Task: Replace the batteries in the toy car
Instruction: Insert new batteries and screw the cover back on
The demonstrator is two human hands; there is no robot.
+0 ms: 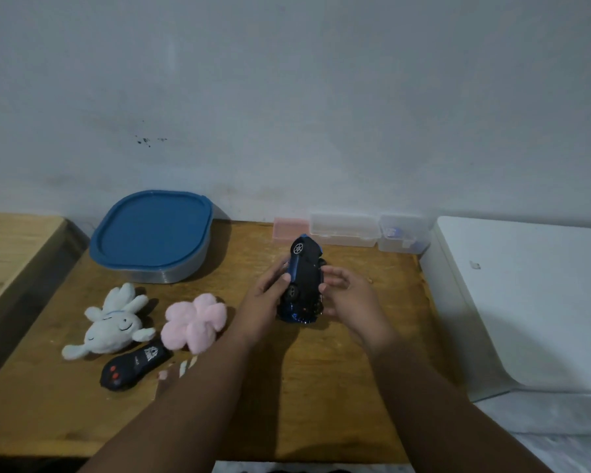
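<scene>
A blue toy car is held above the middle of the wooden table, turned on its side with its black underside facing me. My left hand grips its left flank, thumb on the underside near a wheel. My right hand holds the right flank with the fingertips on the chassis edge. A black remote control with red buttons lies at the front left. Several small pale cylinders, maybe batteries, lie beside it, partly hidden by my left forearm.
A blue-lidded container stands at the back left. Three small plastic boxes, one pink and two clear, line the wall. A white plush and a pink plush lie left. A white appliance borders the right.
</scene>
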